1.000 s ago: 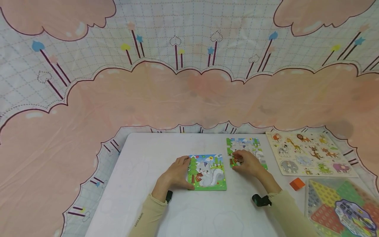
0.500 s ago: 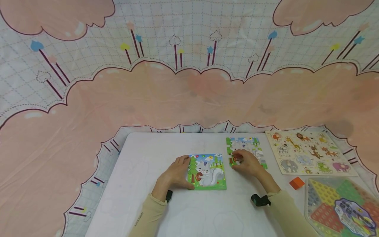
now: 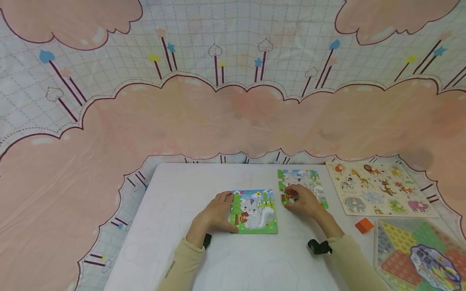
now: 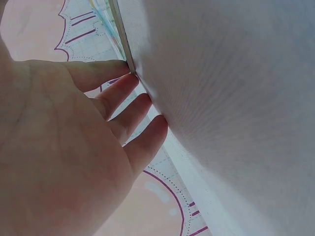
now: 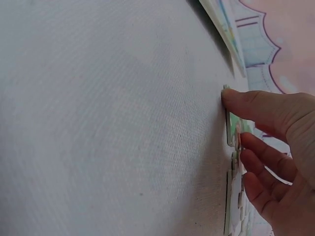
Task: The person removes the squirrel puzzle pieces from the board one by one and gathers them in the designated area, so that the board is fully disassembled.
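In the head view, my left hand [image 3: 215,214] rests at the left edge of a square squirrel picture board [image 3: 260,214], thumb at its lower corner and fingers at its upper one. The left wrist view shows those fingers [image 4: 142,140] nearly straight, tips at the table surface beside the board's edge. To the right, my right hand [image 3: 306,201] pinches a puzzle piece [image 5: 234,120] at the lower left of a squirrel jigsaw [image 3: 320,190]. Its thumb lies at one side of the piece, its fingers at the other. The hand hides part of the jigsaw, whose pieces stand slightly apart.
A wooden animal board [image 3: 378,190] lies at the table's back right. Before it sits a small orange block [image 3: 364,226]. A clear case with coloured pieces [image 3: 404,268] fills the right front. The white table [image 3: 174,190] backs onto a patterned cloth [image 3: 233,117].
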### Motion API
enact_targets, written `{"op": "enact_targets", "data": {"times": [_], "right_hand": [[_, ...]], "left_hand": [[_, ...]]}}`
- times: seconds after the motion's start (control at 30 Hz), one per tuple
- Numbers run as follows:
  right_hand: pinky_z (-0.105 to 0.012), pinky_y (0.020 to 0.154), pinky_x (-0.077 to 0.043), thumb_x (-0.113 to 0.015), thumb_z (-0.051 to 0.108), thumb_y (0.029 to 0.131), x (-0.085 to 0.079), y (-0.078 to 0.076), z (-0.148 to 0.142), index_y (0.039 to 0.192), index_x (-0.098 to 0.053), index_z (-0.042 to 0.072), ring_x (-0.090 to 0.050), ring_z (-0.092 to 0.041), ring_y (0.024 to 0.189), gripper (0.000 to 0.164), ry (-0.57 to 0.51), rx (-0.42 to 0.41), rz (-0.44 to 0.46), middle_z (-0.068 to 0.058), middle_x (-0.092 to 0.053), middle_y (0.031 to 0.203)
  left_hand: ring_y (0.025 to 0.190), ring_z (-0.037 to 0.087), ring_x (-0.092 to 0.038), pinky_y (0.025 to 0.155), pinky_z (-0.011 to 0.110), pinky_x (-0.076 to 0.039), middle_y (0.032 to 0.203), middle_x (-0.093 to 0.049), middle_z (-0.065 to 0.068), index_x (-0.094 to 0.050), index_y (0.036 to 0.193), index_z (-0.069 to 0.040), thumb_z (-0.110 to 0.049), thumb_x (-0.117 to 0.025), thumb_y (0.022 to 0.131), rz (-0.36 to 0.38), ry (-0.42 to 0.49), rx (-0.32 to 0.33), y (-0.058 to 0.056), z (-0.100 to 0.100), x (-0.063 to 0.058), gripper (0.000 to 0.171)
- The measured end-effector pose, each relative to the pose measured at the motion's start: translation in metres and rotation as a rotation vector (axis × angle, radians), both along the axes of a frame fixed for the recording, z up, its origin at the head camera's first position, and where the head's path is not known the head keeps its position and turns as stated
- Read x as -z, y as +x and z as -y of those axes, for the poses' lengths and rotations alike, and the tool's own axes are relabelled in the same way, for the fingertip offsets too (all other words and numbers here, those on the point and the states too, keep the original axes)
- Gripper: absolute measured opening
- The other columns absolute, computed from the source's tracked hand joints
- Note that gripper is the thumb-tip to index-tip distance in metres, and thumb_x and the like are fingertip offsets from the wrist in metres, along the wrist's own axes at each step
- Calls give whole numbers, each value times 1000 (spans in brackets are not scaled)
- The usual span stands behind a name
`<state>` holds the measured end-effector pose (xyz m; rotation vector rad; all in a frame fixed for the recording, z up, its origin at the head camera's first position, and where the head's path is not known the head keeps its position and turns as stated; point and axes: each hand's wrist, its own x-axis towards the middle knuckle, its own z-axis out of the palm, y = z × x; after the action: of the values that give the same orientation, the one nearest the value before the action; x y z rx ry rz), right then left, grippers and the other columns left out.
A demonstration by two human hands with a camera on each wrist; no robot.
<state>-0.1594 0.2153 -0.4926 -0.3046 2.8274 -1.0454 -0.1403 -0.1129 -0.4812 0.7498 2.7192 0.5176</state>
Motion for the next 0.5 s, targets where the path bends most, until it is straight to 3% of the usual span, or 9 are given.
{"op": "enact_targets", "data": {"times": [0.37,0.5], "right_hand": [[-48,93,-49,-85,16,77,1,1,-3,122,-63,2,-60,-31,105,52,-56,9,18,-14,-64,117],[-49,89,-51,-82,12,79,-1,2,-4,118,-64,-1,-60,-33,101,45,-97,8,-44,-17,-64,112]], "left_hand": [[139,36,-30,113,48,-32,151,-32,20,-34,148,5,-50,-88,65,-8,1,-5,1,0,1,113],[139,35,-31,113,48,-32,151,-32,19,-34,149,5,-51,-87,66,-8,4,-11,1,1,2,113]]}}
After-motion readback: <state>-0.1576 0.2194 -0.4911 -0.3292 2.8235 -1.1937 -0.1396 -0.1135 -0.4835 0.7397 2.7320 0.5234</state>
